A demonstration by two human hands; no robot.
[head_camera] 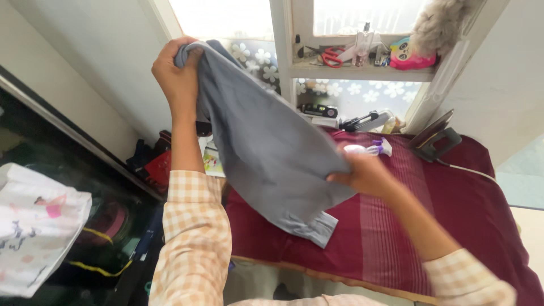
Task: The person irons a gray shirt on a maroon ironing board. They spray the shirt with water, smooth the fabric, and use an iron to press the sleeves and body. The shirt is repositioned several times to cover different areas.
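A maroon striped cloth [487, 226] covers the ironing surface that fills the right of the head view, and everything else is placed against it. Above its left half hangs a grey garment [266, 141], held up in the air with a cuffed hem drooping just over the cloth. The left hand [178, 76], raised high beyond the cloth's left edge, is clamped on the garment's top corner; the right hand [368, 173], lower and over the cloth's middle, grips the garment's right edge, blurred. The hands are well apart, both sleeves in peach check. Left of the cloth, a white printed fabric [37, 232] lies over a dark surface. At the cloth's far right corner an iron [436, 139] stands upright. A small spray bottle [371, 149] lies on the cloth's far edge. On the window ledge above, red-handled scissors [331, 55] rest near a pink toy [409, 56].
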